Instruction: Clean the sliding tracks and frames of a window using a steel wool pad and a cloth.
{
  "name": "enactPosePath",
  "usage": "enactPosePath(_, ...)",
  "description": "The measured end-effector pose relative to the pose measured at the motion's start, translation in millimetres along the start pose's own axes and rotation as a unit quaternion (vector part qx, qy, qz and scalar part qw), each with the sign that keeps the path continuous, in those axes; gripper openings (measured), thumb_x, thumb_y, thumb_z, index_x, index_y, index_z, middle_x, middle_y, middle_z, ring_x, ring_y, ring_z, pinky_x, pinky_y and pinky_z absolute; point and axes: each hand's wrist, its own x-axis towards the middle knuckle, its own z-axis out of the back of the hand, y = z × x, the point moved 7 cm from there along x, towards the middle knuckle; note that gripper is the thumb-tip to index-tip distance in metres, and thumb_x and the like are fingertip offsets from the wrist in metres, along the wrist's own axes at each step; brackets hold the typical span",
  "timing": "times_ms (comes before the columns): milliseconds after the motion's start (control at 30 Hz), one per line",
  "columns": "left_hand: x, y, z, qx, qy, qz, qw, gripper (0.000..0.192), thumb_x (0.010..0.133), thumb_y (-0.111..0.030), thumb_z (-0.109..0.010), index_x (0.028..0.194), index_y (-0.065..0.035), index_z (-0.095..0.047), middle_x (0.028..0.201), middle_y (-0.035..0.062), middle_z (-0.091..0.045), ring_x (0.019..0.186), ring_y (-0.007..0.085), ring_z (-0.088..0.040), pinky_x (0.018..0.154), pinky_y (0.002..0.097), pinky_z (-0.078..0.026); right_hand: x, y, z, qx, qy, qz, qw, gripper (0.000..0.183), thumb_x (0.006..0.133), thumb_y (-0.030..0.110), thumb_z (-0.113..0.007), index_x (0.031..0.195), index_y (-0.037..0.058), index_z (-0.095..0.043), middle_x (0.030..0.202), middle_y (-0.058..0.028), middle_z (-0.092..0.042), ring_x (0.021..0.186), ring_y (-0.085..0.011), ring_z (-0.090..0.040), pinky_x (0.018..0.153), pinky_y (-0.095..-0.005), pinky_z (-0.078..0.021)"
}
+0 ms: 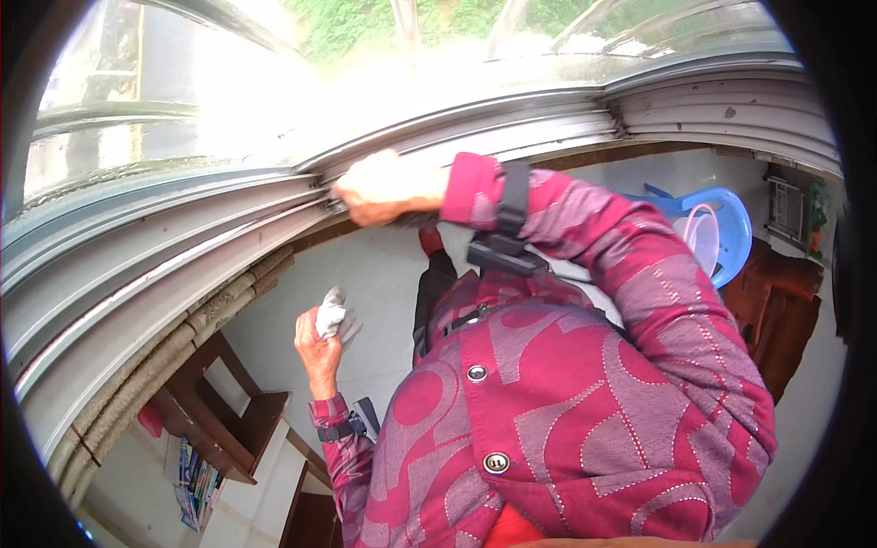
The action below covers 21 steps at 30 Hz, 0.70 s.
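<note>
My left hand [318, 353] is closed around a crumpled white-grey cloth [332, 316], held low beside the window and over the pale floor. Up at the window, my right hand [387, 188] reaches across to the sliding-window track [315, 192], where two frame sections meet. Glare and blur wash out that hand, and its fingertips are turned away. Whether it grips anything I cannot tell. The aluminium window frame [479, 130] curves across the view, with dirt in its grooves.
Rolled mats [185, 342] lie along the sill's inner side at left. Below stand a brown wooden shelf [226, 411] and several books [195, 479]. At right are a blue plastic chair [736, 226], a pink-rimmed container [703, 236] and brown wooden furniture [771, 301].
</note>
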Motion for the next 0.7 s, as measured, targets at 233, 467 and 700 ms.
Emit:
enactPosePath(233, 7.7, -14.8, 18.3, 0.033, -0.007, 0.004, 0.999, 0.020, 0.065, -0.010, -0.069, 0.082, -0.0052, -0.058, 0.077, 0.0113, -0.058, 0.074, 0.0307, -0.055, 0.065, 0.0392, -0.045, -63.6, 38.9, 62.5, -0.076, -0.244, 0.222, 0.941, 0.024, 0.071, 0.014, -0.056, 0.092, 0.0030, -0.053, 0.067, -0.0111, -0.054, 0.059, -0.0273, -0.057, 0.052, -0.0346, -0.0462)
enactPosePath(467, 0.5, -26.2, 32.0, 0.057, -0.035, -0.034, 0.997, 0.024, 0.066, -0.012, -0.068, 0.086, -0.0040, -0.057, 0.078, 0.0124, -0.057, 0.075, 0.0313, -0.055, 0.065, 0.0384, -0.045, -103.4, 124.7, 155.2, 0.055, -0.550, 0.420, 0.720, 0.027, 0.070, 0.008, -0.057, 0.097, 0.0071, -0.054, 0.081, -0.0082, -0.056, 0.062, -0.0253, -0.058, 0.050, -0.0362, -0.0457)
enactPosePath(700, -15.0, -23.0, 33.0, 0.066, -0.059, -0.028, 0.996, 0.023, 0.065, -0.010, -0.068, 0.085, -0.0041, -0.057, 0.079, 0.0122, -0.058, 0.076, 0.0317, -0.055, 0.066, 0.0386, -0.045, -60.2, 47.2, 50.8, 0.034, -0.444, 0.296, 0.845, 0.026, 0.064, 0.001, -0.056, 0.089, 0.0067, -0.055, 0.076, -0.0092, -0.057, 0.067, -0.0276, -0.057, 0.057, -0.0356, -0.0471)
